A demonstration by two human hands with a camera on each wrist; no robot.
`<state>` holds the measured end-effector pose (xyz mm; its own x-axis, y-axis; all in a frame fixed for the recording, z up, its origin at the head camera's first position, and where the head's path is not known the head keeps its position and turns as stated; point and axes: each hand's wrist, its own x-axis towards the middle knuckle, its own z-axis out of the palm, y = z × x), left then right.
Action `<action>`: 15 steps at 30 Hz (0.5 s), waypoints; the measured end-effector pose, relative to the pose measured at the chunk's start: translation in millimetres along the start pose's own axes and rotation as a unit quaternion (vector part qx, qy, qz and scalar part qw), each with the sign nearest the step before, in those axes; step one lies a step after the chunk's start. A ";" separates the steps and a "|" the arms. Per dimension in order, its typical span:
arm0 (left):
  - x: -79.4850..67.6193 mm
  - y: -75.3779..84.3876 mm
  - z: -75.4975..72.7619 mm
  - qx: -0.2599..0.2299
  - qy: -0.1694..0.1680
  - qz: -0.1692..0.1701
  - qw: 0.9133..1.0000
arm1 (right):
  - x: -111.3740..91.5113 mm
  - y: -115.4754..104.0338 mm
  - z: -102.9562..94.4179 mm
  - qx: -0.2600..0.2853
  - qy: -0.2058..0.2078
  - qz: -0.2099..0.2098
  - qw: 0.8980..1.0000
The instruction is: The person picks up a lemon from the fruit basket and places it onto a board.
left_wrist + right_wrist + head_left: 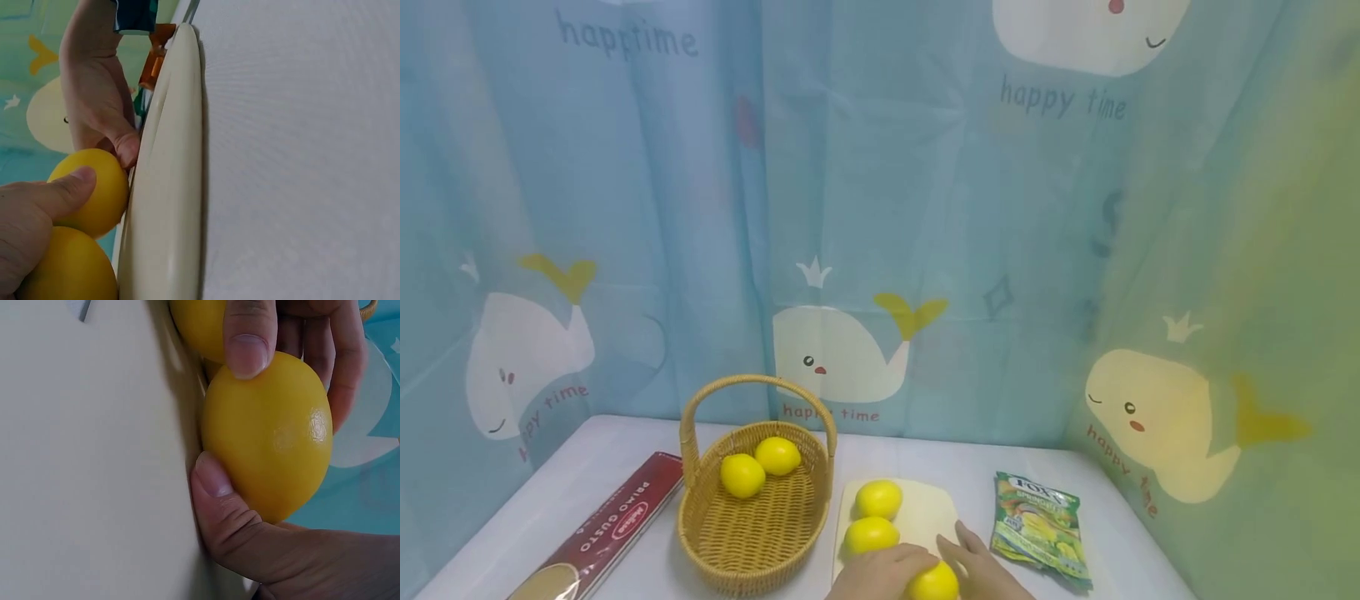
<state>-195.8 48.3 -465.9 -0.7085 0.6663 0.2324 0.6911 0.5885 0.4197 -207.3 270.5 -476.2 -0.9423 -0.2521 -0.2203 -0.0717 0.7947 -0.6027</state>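
Note:
A yellow lemon (269, 437) lies between both hands over the cream cutting board (925, 508). My left hand (883, 573) holds it from above, thumb (75, 187) on its skin and fingers curled behind. On its other side is my right hand (985, 573), its thumb (215, 478) touching the lemon's lower edge and its fingers loosely extended in the head view. Another lemon (871, 533) sits right beside the left hand, and a third lemon (878, 500) rests farther back on the board.
A wicker basket (760, 533) with a tall handle holds two lemons (760, 467) left of the board. A dark red pasta packet (617, 517) lies at far left. To the right is a green FOX'S candy bag (1041, 529). Behind the white table hangs a whale-print curtain (925, 208).

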 end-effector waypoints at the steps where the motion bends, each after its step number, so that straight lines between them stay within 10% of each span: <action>1: -0.5 0.3 0.9 -0.005 0.006 -0.005 1.000 | 0.2 0.9 -0.2 0.001 -0.001 0.002 1.000; 15: -0.9 -1.4 -0.1 0.022 0.008 0.002 1.000 | 1.9 1.1 -0.8 0.003 -0.007 -0.020 1.000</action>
<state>-196.1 46.9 -466.6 -0.7075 0.6618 0.2480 0.6995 0.6057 0.3793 -209.4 271.3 -476.6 -0.9342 -0.2910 -0.2063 -0.1068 0.7800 -0.6166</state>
